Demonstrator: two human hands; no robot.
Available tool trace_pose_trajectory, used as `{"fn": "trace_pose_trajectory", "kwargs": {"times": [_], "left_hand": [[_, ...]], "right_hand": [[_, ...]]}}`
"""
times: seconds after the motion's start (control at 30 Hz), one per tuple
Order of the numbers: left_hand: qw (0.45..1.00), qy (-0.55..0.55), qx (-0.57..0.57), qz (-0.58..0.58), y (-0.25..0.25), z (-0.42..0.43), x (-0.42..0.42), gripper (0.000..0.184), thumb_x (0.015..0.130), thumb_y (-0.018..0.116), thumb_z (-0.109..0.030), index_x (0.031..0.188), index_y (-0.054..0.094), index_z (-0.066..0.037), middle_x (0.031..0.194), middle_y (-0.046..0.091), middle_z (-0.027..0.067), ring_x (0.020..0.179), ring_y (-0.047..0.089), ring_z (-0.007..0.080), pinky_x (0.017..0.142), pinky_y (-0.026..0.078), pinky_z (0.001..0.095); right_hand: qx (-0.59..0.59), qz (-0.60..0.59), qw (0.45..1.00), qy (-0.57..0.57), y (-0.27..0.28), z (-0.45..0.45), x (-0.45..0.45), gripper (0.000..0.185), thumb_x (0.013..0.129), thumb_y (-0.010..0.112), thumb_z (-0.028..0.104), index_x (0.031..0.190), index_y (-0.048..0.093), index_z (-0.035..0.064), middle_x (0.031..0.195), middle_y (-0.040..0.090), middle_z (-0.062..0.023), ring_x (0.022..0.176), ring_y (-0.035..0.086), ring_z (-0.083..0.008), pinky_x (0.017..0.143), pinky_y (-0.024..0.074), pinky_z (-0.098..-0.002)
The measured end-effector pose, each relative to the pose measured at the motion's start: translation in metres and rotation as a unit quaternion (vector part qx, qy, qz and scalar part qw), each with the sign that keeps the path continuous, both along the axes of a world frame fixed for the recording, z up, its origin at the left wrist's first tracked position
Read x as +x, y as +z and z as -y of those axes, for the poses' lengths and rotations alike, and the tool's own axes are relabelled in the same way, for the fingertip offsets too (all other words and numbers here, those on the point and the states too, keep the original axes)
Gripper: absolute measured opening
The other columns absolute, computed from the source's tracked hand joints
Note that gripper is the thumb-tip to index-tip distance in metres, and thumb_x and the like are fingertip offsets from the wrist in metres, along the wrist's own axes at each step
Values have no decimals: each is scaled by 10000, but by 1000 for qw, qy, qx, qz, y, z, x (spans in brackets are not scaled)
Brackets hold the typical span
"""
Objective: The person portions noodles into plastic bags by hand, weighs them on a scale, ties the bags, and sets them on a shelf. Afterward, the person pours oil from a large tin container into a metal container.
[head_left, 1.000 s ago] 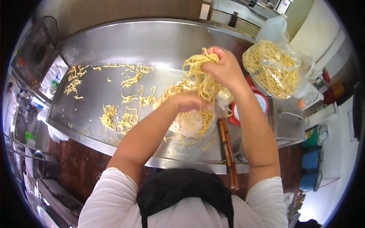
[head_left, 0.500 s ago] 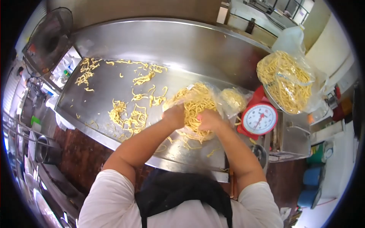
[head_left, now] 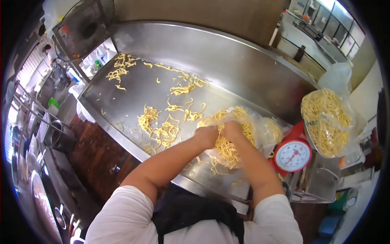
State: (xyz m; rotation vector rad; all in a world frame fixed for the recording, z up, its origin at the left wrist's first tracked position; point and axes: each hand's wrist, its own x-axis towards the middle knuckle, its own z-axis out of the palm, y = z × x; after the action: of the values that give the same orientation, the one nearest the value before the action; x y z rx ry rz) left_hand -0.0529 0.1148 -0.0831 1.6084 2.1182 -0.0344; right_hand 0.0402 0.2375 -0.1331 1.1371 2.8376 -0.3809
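A clear plastic bag (head_left: 260,128) full of thick yellow noodles (head_left: 228,154) lies on the steel table. At its left side my left hand (head_left: 206,136) is closed on the bag's edge. My right hand (head_left: 233,131) is close beside it, over the noodles, with its fingers curled down. What the right fingers grip is hidden beneath the hand. Just behind the bag, to the right, sits a smaller bag of noodles (head_left: 273,129).
Loose noodles (head_left: 164,132) are scattered over the steel table (head_left: 134,95), which has a high back wall. A red dial scale (head_left: 292,155) stands at the right, its pan holding a large bag of noodles (head_left: 327,122). A fan (head_left: 83,30) and a distant person (head_left: 52,55) are at left.
My right hand has moved from the noodles' right side up and inward, close to my left hand. The head view has turned, shifting the table and scale right and down in the picture.
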Motion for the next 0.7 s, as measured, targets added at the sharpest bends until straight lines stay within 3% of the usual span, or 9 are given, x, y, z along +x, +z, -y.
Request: {"fn": "trace_pose_trajectory", "kwargs": {"times": [0.07,0.2,0.37,0.43,0.5,0.57,0.63,0.7], "left_hand": [[1000,9,8,16,3,1,-9,452,731,627,-161,1145,507,-23,1083,617,194,984,628,310,783,518,413],[999,-9,24,46,-2,-11,-33,549,685,718,-326,1138,579,-47,1065,629,186,992,621,310,827,502,397],[972,-3,161,173,60,-28,-40,689,650,761,-414,1194,561,-42,1094,623,185,1036,594,287,892,469,361],[868,11,375,325,65,-37,-23,636,694,751,-383,1191,559,-34,1077,629,178,1023,599,263,899,459,347],[791,-33,443,420,38,-68,3,636,701,739,-361,1208,543,-31,1070,631,177,1011,602,268,892,457,357],[791,-45,411,451,36,-68,17,608,737,716,-326,1220,520,-13,1054,635,170,992,608,264,879,462,360],[866,-35,275,417,41,-61,25,554,799,680,-277,1227,491,19,1026,641,155,965,616,251,859,473,355],[840,25,256,479,29,-69,33,473,837,630,-245,1207,503,22,996,644,140,916,626,226,829,478,347]], "right_hand": [[-29,-78,996,14,39,-2,23,282,735,610,139,1013,657,140,1031,646,-147,997,607,-302,859,481,-385],[-35,-129,991,-18,123,-8,40,299,706,625,140,999,634,79,981,633,-180,936,597,-350,813,468,-424],[74,-209,975,4,182,-9,60,250,691,592,103,934,620,49,891,619,-201,871,586,-388,746,462,-434],[87,-229,969,18,186,-9,65,225,688,575,86,904,617,44,847,609,-211,823,583,-398,706,459,-429],[86,-271,958,33,184,-9,66,217,687,563,68,896,615,40,828,598,-216,779,578,-397,681,456,-416],[70,-301,951,7,197,-1,64,192,696,548,48,877,608,23,782,599,-195,722,597,-337,657,459,-385],[39,-335,941,-15,205,2,64,182,700,544,37,867,611,16,758,604,-180,689,604,-308,642,461,-365],[-2,-375,927,-35,208,1,67,184,697,554,34,867,622,19,757,613,-170,679,600,-308,636,463,-358]]}}
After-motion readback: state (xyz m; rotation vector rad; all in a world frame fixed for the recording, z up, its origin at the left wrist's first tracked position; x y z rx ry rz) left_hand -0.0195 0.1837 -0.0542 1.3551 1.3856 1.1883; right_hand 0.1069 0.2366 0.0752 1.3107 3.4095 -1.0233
